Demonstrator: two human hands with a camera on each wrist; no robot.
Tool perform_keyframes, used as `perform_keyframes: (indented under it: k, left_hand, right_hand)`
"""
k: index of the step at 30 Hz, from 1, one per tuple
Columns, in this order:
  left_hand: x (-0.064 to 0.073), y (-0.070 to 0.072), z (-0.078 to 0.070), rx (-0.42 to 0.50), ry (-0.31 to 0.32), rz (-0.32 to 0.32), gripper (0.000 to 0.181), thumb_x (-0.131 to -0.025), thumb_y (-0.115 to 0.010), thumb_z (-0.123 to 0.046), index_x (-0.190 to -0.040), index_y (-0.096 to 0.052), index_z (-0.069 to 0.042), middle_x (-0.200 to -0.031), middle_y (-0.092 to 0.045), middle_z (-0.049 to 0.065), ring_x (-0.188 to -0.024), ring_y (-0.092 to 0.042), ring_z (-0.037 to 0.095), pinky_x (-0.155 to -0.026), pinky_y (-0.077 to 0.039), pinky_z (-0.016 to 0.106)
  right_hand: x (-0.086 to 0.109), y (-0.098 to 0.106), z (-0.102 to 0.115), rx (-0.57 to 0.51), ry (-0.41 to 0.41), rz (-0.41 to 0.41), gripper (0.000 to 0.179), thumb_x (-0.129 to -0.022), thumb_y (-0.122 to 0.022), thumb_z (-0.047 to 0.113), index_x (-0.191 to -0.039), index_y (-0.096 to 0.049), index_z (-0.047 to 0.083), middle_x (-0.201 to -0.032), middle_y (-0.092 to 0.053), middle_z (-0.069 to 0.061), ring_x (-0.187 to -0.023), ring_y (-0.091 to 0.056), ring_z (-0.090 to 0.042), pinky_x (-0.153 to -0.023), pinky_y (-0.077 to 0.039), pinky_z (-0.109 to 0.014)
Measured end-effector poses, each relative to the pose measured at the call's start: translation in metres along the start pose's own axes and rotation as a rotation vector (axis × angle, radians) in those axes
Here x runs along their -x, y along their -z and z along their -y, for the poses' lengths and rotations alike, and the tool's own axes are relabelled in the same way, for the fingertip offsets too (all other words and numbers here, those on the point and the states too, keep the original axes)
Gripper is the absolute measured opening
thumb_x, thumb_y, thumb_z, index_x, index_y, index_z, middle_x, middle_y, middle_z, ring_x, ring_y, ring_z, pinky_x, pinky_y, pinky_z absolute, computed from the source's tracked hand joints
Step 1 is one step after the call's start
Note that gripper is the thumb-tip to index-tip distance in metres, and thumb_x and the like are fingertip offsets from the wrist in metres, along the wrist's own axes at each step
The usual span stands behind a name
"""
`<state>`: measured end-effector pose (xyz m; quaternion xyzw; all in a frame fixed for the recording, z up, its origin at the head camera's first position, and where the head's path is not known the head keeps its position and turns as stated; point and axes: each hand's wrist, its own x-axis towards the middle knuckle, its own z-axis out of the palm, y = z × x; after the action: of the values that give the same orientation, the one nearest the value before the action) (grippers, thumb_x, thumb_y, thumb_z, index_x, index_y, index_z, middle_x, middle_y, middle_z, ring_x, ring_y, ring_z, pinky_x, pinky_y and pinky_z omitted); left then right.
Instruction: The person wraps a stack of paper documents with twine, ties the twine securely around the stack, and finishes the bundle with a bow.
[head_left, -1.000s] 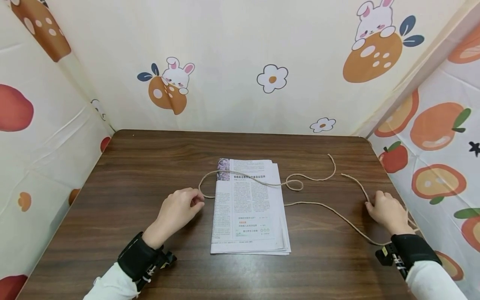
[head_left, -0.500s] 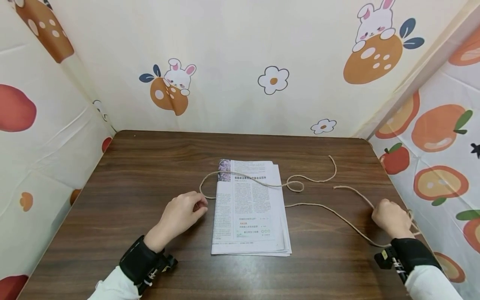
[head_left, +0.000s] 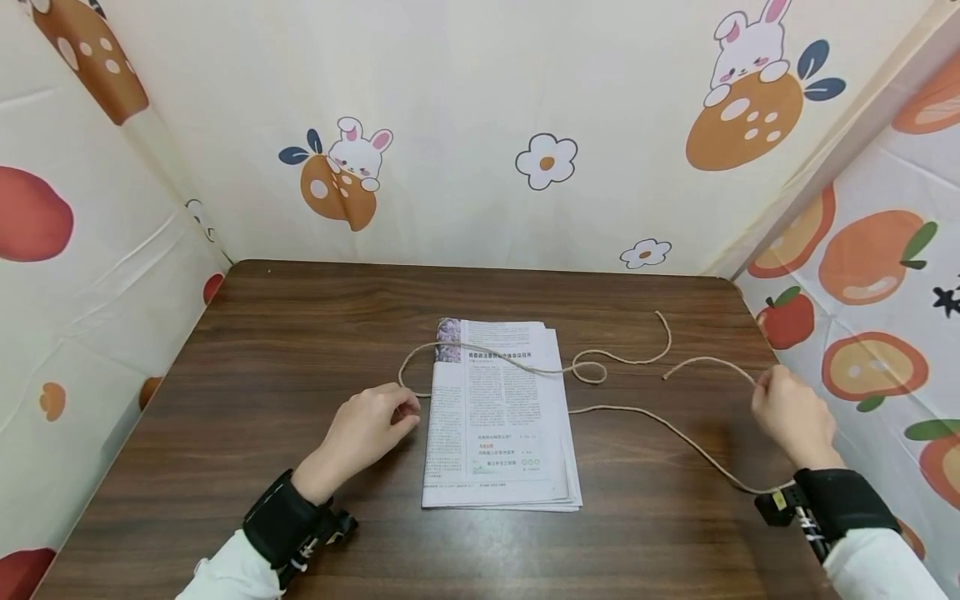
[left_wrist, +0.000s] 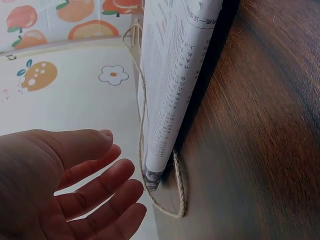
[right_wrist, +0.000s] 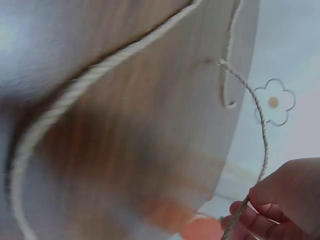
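Fingers (right_wrist: 256, 223) and thumb of my right hand (head_left: 795, 417) are pinching a length of beige twine (head_left: 675, 429), up by the right edge of the counter (head_left: 300, 317). From this pinch a short tail of the twine arcs away to a loose end, which points toward the middle of the counter. My left hand (head_left: 367, 429) has its fingers released and loosely bent, thumb apart from them, just beside the left side of the folded newspaper (head_left: 498, 442); I can't tell whether any fingertip brushes the loop of twine there.

The newspaper lies flat near the middle of the counter, between its left and right edges, with a purple picture at its far left corner. The twine crosses over its far part, bends round beyond its left side and passes beneath it, coming out on the right and curving toward my right wrist. Beside the newspaper's right side the upper strand makes a small coil, and its other end reaches toward the counter's far right corner.

Black bands (head_left: 843, 500) wrap both my wrists, below white sleeves (head_left: 885, 562). Beyond the far edge stands a cream backdrop (head_left: 457, 192) printed with rabbits and flowers.
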<state>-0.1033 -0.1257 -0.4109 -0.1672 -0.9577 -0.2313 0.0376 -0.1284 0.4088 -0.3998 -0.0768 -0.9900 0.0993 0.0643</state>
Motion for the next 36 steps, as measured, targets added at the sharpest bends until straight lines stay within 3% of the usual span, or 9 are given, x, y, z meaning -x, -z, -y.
perform_keyframes:
  k: [7,15,26,31,36]
  left_hand:
    - [0.001,0.0,-0.001,0.002,0.0,-0.002,0.007,-0.077,-0.073,-0.016,-0.081,-0.068,-0.017,-0.075,-0.058,-0.007,-0.061,-0.049,0.004,-0.054,-0.04,0.022]
    - [-0.001,0.0,-0.004,0.0,-0.016,-0.007,0.008,-0.076,-0.073,-0.016,-0.082,-0.068,-0.016,-0.075,-0.059,-0.006,-0.061,-0.049,0.005,-0.055,-0.04,0.022]
    - [-0.007,0.003,-0.011,-0.002,-0.046,-0.009,0.005,-0.078,-0.072,-0.014,-0.081,-0.067,-0.015,-0.074,-0.058,-0.006,-0.061,-0.046,0.004,-0.055,-0.04,0.02]
    - [-0.017,0.011,-0.017,-0.014,-0.085,-0.039,0.004,-0.079,-0.07,-0.014,-0.083,-0.069,-0.014,-0.075,-0.059,-0.005,-0.062,-0.049,0.007,-0.055,-0.041,0.021]
    - [-0.039,0.024,-0.031,-0.045,-0.159,-0.083,0.007,-0.082,-0.068,-0.017,-0.086,-0.069,-0.012,-0.08,-0.061,-0.002,-0.064,-0.051,0.009,-0.055,-0.042,0.022]
  right_hand:
    - [-0.017,0.02,0.027,-0.007,0.197,-0.174,0.008,-0.079,-0.054,0.0,-0.081,-0.05,-0.008,-0.065,-0.051,-0.021,-0.046,-0.047,-0.03,-0.036,-0.032,-0.037]
    - [-0.031,0.04,0.07,0.0,0.36,-0.249,0.004,-0.081,-0.052,-0.002,-0.082,-0.049,-0.003,-0.067,-0.048,-0.015,-0.048,-0.043,-0.024,-0.04,-0.031,-0.034]
    - [-0.05,0.06,0.133,-0.024,0.569,-0.39,0.002,-0.085,-0.05,-0.004,-0.085,-0.05,-0.002,-0.072,-0.049,-0.015,-0.054,-0.045,-0.027,-0.045,-0.032,-0.038]
    - [-0.059,0.07,0.161,-0.045,0.649,-0.399,0.009,-0.086,-0.048,-0.004,-0.092,-0.054,-0.004,-0.079,-0.054,-0.017,-0.06,-0.05,-0.03,-0.047,-0.037,-0.042]
    - [-0.066,0.074,0.189,-0.06,0.768,-0.426,0.01,-0.084,-0.051,-0.007,-0.092,-0.056,-0.006,-0.078,-0.055,-0.019,-0.062,-0.052,-0.031,-0.051,-0.04,-0.042]
